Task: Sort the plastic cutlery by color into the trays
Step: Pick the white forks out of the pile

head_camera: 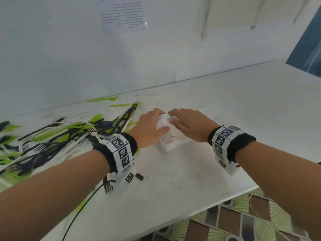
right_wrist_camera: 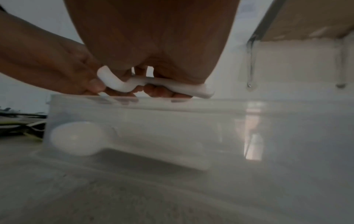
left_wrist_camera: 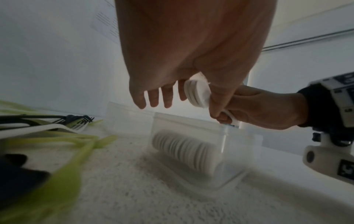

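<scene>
A blurred heap of green, black and white cutlery [head_camera: 57,134] is spread at left. The left hand [head_camera: 151,129] and right hand [head_camera: 189,124] are both curled around stacked white spoons [left_wrist_camera: 197,94] above a translucent tray [right_wrist_camera: 172,121]; its contents are hazy.

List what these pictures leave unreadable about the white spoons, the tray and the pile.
- Tray contents: head view, both hands cover them.
- Spoon count in the tray: left wrist view, stack blurred behind the translucent wall.
- Held white spoons: right wrist view, fingers hide the number.
- Cutlery pile: head view, cut off by the left edge, blurred.
- Wall paper: text too small.
</scene>
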Demonstrator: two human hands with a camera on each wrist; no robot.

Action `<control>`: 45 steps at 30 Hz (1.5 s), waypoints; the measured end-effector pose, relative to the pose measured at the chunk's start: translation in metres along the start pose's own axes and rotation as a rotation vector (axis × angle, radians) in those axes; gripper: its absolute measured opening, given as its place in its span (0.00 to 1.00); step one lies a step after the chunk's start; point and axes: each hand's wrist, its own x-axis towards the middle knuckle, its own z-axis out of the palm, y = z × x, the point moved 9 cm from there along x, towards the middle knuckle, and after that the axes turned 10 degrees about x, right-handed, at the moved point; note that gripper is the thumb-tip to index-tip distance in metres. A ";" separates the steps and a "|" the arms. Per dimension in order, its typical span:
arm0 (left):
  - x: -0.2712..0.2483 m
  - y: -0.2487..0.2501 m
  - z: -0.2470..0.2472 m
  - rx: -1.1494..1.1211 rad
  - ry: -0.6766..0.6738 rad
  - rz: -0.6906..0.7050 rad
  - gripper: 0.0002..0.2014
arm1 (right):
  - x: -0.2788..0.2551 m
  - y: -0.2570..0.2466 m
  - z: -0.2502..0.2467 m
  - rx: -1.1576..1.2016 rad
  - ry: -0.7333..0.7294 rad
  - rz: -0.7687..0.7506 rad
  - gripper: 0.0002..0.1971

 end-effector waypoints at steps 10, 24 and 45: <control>0.029 0.015 0.046 0.433 -0.316 -0.189 0.36 | -0.005 0.059 0.010 0.225 -0.158 0.103 0.12; 0.028 0.013 0.062 0.503 -0.288 -0.174 0.25 | -0.011 0.061 0.017 0.388 -0.319 0.040 0.14; 0.021 0.011 0.060 0.338 -0.258 -0.202 0.21 | 0.002 0.031 0.008 0.104 -0.512 0.009 0.03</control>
